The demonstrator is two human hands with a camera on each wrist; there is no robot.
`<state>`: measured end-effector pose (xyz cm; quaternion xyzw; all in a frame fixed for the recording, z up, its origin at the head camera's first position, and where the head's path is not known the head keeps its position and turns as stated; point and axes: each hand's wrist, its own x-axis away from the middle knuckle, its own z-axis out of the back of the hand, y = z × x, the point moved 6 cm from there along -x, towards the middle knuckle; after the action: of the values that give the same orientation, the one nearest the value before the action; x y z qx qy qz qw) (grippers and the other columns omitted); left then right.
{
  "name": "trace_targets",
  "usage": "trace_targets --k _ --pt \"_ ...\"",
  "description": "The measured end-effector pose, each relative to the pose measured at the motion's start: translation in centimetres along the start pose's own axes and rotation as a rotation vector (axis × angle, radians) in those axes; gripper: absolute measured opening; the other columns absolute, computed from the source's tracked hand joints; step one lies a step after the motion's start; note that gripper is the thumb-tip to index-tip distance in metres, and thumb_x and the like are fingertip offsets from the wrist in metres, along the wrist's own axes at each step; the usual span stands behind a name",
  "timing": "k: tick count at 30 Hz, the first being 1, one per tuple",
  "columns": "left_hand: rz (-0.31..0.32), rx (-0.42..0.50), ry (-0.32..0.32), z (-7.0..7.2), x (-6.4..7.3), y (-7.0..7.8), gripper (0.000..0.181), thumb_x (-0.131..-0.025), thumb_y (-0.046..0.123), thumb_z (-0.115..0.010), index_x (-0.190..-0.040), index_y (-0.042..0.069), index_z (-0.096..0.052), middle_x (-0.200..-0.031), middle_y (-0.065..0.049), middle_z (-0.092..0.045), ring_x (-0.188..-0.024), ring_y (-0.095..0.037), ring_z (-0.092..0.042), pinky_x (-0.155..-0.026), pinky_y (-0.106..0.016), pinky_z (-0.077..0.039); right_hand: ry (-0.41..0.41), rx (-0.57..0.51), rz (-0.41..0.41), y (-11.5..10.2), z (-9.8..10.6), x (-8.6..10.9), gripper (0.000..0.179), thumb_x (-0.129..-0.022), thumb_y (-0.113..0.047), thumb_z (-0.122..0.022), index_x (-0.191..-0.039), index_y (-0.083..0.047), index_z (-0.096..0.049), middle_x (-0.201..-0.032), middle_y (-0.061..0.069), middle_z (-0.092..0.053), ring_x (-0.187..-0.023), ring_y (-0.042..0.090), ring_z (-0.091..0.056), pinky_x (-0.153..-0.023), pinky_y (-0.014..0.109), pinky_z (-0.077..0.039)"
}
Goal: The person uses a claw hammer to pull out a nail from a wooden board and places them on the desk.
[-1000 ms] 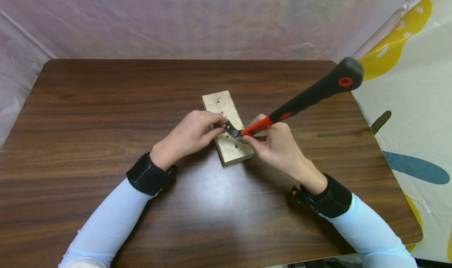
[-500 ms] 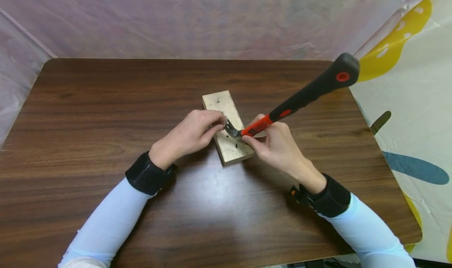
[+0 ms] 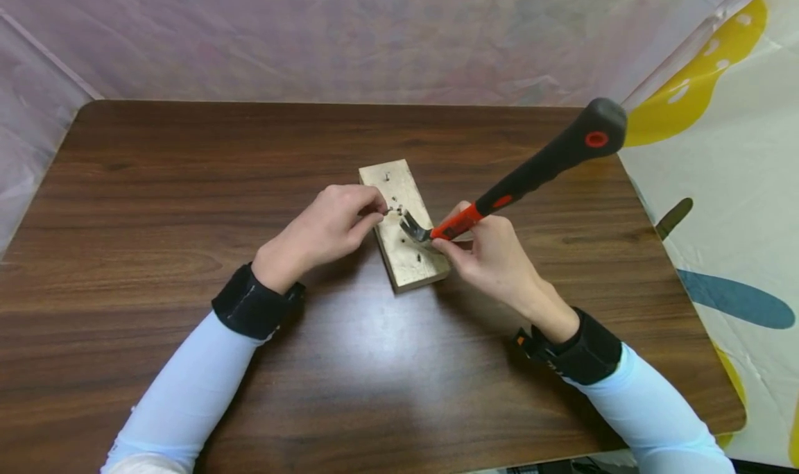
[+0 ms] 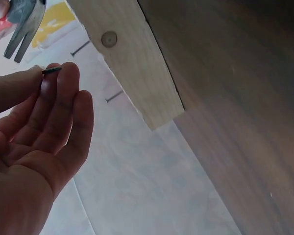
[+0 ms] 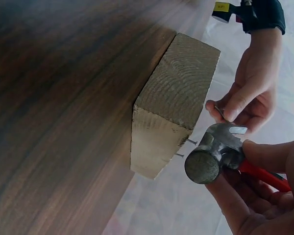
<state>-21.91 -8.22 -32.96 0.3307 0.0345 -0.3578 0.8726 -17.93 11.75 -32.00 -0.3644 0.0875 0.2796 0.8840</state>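
Note:
Between thumb and fingertips my left hand point(image 3: 321, 231) pinches a nail point(image 4: 51, 70), just above the left side of a pale wooden block point(image 3: 419, 271). My right hand point(image 3: 499, 266) grips a claw hammer point(image 3: 537, 168) close to its head, with the red and black handle slanting up to the right. The hammer's claw point(image 4: 25, 30) hangs over the block's middle, a short gap from my left fingertips. In the right wrist view the round striking face point(image 5: 202, 167) is turned towards the camera. Nails point(image 4: 81, 47) stick out of the block's top.
The block lies on a dark brown wood-grain table point(image 3: 156, 182). Small dark marks or nails dot the block's top between the hands. A pale curtain point(image 3: 374, 44) hangs behind the table, and a patterned cloth point(image 3: 730, 238) is at the right.
My left hand has drawn a little left, away from the claw, with the nail now showing at its fingertips. The hammer's handle end has swung slightly left; the block stays put.

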Motion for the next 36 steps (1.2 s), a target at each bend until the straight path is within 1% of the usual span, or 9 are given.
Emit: trace_targets --k 2,4,9,16,20,24,28,36 --pt "0.005 -0.018 0.001 0.2 0.0 -0.2 0.006 -0.096 0.000 -0.068 -0.101 0.000 -0.071 -0.097 -0.012 -0.073 -0.092 -0.024 -0.070 -0.083 -0.041 -0.056 -0.002 0.012 0.001 0.1 0.0 0.0 0.019 -0.085 0.000 -0.082 -0.096 -0.004 -0.067 -0.088 0.005 -0.072 -0.073 0.012 -0.070 -0.055 0.028 -0.050" --pt "0.015 -0.035 0.000 0.4 0.1 -0.5 0.005 -0.096 0.000 -0.068 -0.100 0.000 -0.071 -0.096 -0.012 -0.072 -0.091 -0.025 -0.069 -0.082 -0.042 -0.056 -0.007 0.015 -0.003 0.1 -0.1 0.0 0.019 -0.086 0.000 -0.082 -0.096 -0.004 -0.067 -0.088 0.006 -0.072 -0.074 0.013 -0.070 -0.056 0.028 -0.051" --pt "0.054 -0.067 -0.025 0.7 0.3 -1.1 0.004 -0.096 0.001 -0.069 -0.100 0.000 -0.070 -0.095 -0.012 -0.070 -0.087 -0.026 -0.067 -0.080 -0.043 -0.055 -0.023 0.008 -0.016 0.3 -0.1 0.0 0.018 -0.086 0.002 -0.081 -0.095 -0.003 -0.066 -0.089 0.007 -0.071 -0.079 0.016 -0.072 -0.061 0.030 -0.058" --pt "0.113 -0.108 -0.081 0.7 0.6 -1.9 0.004 -0.096 0.002 -0.069 -0.099 -0.001 -0.069 -0.093 -0.012 -0.068 -0.086 -0.027 -0.065 -0.079 -0.045 -0.054 -0.029 0.020 -0.022 0.4 -0.1 -0.1 0.018 -0.086 0.001 -0.081 -0.096 -0.003 -0.067 -0.090 0.008 -0.072 -0.081 0.018 -0.073 -0.062 0.032 -0.058" --pt "0.152 -0.168 -0.122 0.8 0.8 -2.5 0.004 -0.096 0.002 -0.069 -0.099 -0.001 -0.070 -0.094 -0.014 -0.069 -0.087 -0.030 -0.067 -0.081 -0.046 -0.055 -0.043 0.012 -0.039 0.5 -0.1 -0.1 0.018 -0.086 0.002 -0.081 -0.096 -0.002 -0.067 -0.090 0.008 -0.072 -0.082 0.019 -0.073 -0.067 0.033 -0.060" --pt "0.205 -0.225 -0.179 0.8 1.1 -3.1 0.007 -0.098 0.002 -0.067 -0.102 -0.002 -0.070 -0.097 -0.016 -0.069 -0.089 -0.031 -0.067 -0.082 -0.047 -0.055 -0.060 0.015 -0.053 0.5 -0.1 -0.2 0.018 -0.087 0.002 -0.081 -0.097 -0.003 -0.067 -0.090 0.009 -0.072 -0.080 0.019 -0.073 -0.069 0.035 -0.060" --pt "0.253 -0.234 -0.223 0.6 1.4 -3.5 0.008 -0.099 0.003 -0.066 -0.104 -0.001 -0.069 -0.098 -0.015 -0.069 -0.090 -0.030 -0.067 -0.081 -0.045 -0.056 -0.069 0.023 -0.059 0.6 -0.1 -0.2 0.017 -0.088 0.001 -0.080 -0.097 -0.003 -0.066 -0.090 0.009 -0.072 -0.080 0.019 -0.073 -0.070 0.036 -0.060" --pt "0.288 -0.253 -0.260 0.7 1.9 -4.7 0.005 -0.098 0.002 -0.067 -0.098 -0.002 -0.068 -0.092 -0.016 -0.069 -0.085 -0.031 -0.067 -0.077 -0.045 -0.056 -0.063 0.037 -0.052 0.9 0.0 -0.3 0.017 -0.087 0.001 -0.080 -0.097 -0.004 -0.068 -0.089 0.007 -0.072 -0.077 0.017 -0.070 -0.068 0.036 -0.059"
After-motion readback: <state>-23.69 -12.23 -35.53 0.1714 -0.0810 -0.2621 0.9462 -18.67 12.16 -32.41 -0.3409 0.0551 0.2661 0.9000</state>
